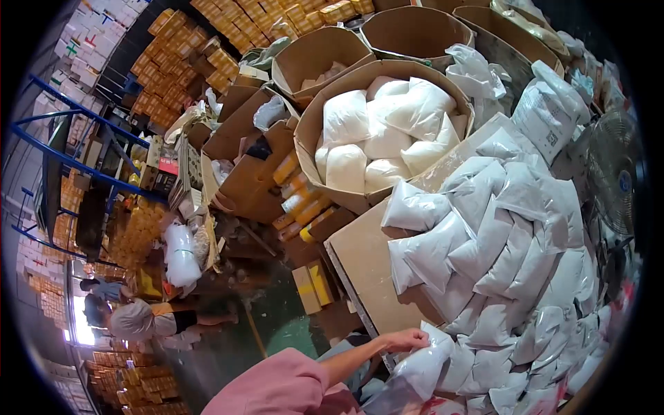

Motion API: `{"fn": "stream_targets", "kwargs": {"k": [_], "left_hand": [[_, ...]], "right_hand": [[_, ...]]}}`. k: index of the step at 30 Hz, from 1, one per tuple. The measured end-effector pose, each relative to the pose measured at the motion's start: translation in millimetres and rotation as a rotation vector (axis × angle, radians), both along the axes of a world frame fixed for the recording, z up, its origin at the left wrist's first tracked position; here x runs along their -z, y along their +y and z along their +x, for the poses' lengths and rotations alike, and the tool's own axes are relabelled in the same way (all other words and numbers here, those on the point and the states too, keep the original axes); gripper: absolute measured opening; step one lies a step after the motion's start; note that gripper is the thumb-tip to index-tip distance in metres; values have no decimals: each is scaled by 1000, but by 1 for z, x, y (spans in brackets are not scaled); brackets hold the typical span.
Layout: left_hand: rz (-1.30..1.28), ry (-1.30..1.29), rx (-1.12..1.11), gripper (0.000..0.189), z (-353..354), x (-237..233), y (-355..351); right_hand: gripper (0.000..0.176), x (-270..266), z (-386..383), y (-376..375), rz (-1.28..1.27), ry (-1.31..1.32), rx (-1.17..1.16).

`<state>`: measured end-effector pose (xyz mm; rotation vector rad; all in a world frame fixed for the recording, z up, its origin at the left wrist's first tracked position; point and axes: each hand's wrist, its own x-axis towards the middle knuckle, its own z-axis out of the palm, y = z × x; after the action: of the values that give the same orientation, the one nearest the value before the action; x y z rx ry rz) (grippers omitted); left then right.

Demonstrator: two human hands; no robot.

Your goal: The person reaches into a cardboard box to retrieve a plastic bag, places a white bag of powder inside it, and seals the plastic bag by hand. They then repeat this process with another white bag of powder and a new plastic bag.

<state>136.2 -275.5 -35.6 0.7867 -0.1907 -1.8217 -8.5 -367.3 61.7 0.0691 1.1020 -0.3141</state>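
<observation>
Pink-sleeved left hand (408, 339), fingers clamped on the neck of a white bag (423, 370) at the near edge of the heap (505, 242) on a board (360, 256). A tug may well drag loose neighbours off — they lean unsupported.

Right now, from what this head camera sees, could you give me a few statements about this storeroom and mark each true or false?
1. The left hand, in a pink sleeve, grips a white bag at the near edge of the pile. True.
2. The big cardboard bin holds orange boxes. False: it is filled with white sacks.
3. The pile of white bags lies on a brown board. True.
4. The fan stands at the left of the picture. False: it is at the right edge.
5. Another person is at the lower left. True.
</observation>
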Motion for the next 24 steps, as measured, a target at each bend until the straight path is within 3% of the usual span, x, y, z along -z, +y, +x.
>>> {"fn": "stream_targets", "kwargs": {"k": [2,3,4,6,7,8,10,11,12,16,18,20,23,24], "left_hand": [[-18,68,63,28,-5,-27,-8],[-22,-140,198,27,9,-74,-17],[-51,-113,241,28,12,-103,-22],[-239,-443,427,46,3,-82,-15],[-339,-404,481,50,13,-112,-21],[-515,-505,492,52,9,-111,-19],[-643,-473,618,58,26,-184,-32],[-762,-675,778,34,32,-198,-31],[-1010,-735,555,18,37,-231,-31],[-1281,-1247,258,11,55,-321,-41],[-1297,-1437,376,14,64,-344,-26],[-1206,-1574,819,29,79,-345,-18],[-1440,-1604,689,38,83,-384,-21],[-1481,-1609,619,39,87,-399,-18]], "right_hand": [[34,-7,-8,-19,-140,4,-104],[33,-10,-13,-28,-213,12,-153],[33,-14,-19,-34,-276,14,-202],[32,-26,-34,-42,-409,25,-303],[32,-31,-44,-43,-476,31,-359],[32,-39,-52,-44,-545,31,-419],[32,-54,-70,-43,-691,34,-551],[32,-63,-78,-42,-778,33,-622],[32,-73,-86,-41,-872,32,-695],[33,-113,-101,-39,-1257,-37,-940],[34,-132,-99,-40,-1420,-101,-1042],[35,-157,-94,-42,-1594,-135,-1121],[46,-229,-84,-49,-2221,-149,-1238],[43,-241,-89,-42,-2011,-108,-1174]]}}
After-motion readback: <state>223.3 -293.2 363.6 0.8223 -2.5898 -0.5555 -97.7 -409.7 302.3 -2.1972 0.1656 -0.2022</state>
